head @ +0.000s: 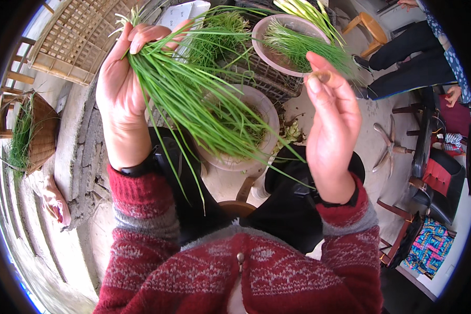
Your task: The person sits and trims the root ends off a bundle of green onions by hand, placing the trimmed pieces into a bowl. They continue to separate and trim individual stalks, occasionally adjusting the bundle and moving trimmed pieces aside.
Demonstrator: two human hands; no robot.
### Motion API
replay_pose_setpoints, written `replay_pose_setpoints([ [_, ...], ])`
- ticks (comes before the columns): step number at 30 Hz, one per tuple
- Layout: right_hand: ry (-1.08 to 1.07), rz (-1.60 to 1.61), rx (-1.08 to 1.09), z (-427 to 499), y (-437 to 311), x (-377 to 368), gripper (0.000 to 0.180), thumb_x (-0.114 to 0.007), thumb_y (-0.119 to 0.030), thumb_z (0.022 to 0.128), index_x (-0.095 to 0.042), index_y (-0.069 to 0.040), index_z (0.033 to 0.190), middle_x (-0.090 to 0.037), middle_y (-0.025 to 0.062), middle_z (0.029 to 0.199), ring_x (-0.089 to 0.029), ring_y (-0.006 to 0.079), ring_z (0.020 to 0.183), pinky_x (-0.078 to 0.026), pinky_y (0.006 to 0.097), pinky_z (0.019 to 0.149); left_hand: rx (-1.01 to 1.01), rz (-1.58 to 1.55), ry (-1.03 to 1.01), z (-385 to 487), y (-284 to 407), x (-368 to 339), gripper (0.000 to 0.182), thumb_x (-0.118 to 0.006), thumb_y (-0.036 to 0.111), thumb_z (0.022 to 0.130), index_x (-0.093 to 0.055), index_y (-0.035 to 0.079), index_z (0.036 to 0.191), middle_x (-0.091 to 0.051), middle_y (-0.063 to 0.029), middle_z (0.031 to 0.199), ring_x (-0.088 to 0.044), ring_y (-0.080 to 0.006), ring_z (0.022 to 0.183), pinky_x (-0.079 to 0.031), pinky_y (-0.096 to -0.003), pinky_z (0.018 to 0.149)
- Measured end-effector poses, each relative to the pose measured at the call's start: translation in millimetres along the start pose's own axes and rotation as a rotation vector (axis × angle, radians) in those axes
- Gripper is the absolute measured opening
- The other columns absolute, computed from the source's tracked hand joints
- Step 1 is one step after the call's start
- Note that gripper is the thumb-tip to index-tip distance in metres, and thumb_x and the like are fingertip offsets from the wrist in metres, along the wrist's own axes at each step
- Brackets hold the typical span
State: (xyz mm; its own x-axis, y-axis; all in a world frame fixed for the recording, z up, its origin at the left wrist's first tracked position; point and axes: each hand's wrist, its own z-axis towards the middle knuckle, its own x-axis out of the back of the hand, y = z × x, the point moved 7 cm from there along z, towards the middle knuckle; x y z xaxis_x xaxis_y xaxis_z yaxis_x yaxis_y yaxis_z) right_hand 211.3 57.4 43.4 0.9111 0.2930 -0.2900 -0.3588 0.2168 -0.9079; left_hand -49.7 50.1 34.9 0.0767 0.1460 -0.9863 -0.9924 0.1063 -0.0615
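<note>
My left hand [119,78] grips a bunch of thin green chives [196,106] near its pale root end. The long leaves fan down and to the right across the picture. On the right, my right hand [331,106] is raised, its thumb and fingers pinched on a small brownish scrap [321,77]. Below the bunch, between my knees, stands a pale round basin [272,117] with loose chive trimmings in it, partly hidden by the leaves. Beyond my hands, a pink colander [259,33] holds a heap of chives [306,45] with their white ends to the left.
Loose chives [219,39] lie over a dark plastic crate [272,80]. Woven crate [70,35] and chive-filled wicker basket [43,133] are at left by concrete steps [68,149]. Right are a wooden stool [369,33], another person's dark-trousered legs [412,59], a chair base [390,147] and chairs [439,184].
</note>
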Motion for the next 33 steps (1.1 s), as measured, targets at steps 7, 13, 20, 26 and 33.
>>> replay_pose_setpoints([
  [7,-0.208,-0.265,-0.118,11.0,-6.7,11.6,0.012,-0.065,-0.003,0.092,-0.065,0.001,0.103,-0.066,0.0013,0.094,-0.060,0.0057,0.084,-0.049,0.0196,0.075,0.000,-0.141,0.077,-3.8,8.6,2.2,0.028,-0.044,0.008,0.101,-0.033,0.008,0.076,-0.033,-0.0022,0.072,-0.038,-0.0156,0.069,-0.019,-0.0544,0.119],
  [13,-0.400,-0.628,-0.150,3.1,1.6,3.5,0.013,-0.065,0.000,0.089,-0.070,0.001,0.100,-0.068,0.0063,0.093,-0.063,0.0102,0.082,-0.050,0.0235,0.074,0.096,-0.112,0.074,-4.4,6.4,2.6,0.018,-0.043,0.010,0.102,-0.039,0.002,0.087,-0.033,-0.0028,0.074,-0.038,-0.0161,0.071,-0.026,-0.0561,0.115],
  [20,-0.445,-0.458,-0.007,7.7,-15.7,0.7,0.014,-0.068,0.007,0.082,-0.069,0.005,0.096,-0.068,0.0122,0.097,-0.065,0.0173,0.087,-0.053,0.0285,0.077,0.090,-0.101,0.119,-0.4,6.4,6.3,0.020,-0.042,0.009,0.101,-0.038,0.002,0.083,-0.034,-0.0035,0.073,-0.038,-0.0168,0.071,-0.021,-0.0542,0.118],
  [26,-0.622,-0.294,0.220,-4.2,-55.1,-22.4,0.016,-0.074,-0.005,0.078,-0.068,0.004,0.090,-0.066,0.0136,0.092,-0.063,0.0207,0.078,-0.051,0.0281,0.067,0.059,-0.063,0.042,1.2,6.9,8.0,0.027,-0.040,0.010,0.102,-0.033,0.006,0.076,-0.032,-0.0036,0.073,-0.039,-0.0182,0.074,-0.018,-0.0592,0.118],
  [33,-0.562,-0.650,0.499,-17.0,-64.1,-52.2,0.020,-0.080,-0.001,0.067,-0.072,0.000,0.085,-0.063,0.0095,0.083,-0.058,0.0193,0.069,-0.045,0.0290,0.059,0.077,0.112,-0.045,5.1,-3.2,5.4,0.030,-0.037,0.015,0.104,-0.036,0.005,0.076,-0.036,-0.0047,0.073,-0.043,-0.0223,0.081,-0.019,-0.0598,0.118],
])
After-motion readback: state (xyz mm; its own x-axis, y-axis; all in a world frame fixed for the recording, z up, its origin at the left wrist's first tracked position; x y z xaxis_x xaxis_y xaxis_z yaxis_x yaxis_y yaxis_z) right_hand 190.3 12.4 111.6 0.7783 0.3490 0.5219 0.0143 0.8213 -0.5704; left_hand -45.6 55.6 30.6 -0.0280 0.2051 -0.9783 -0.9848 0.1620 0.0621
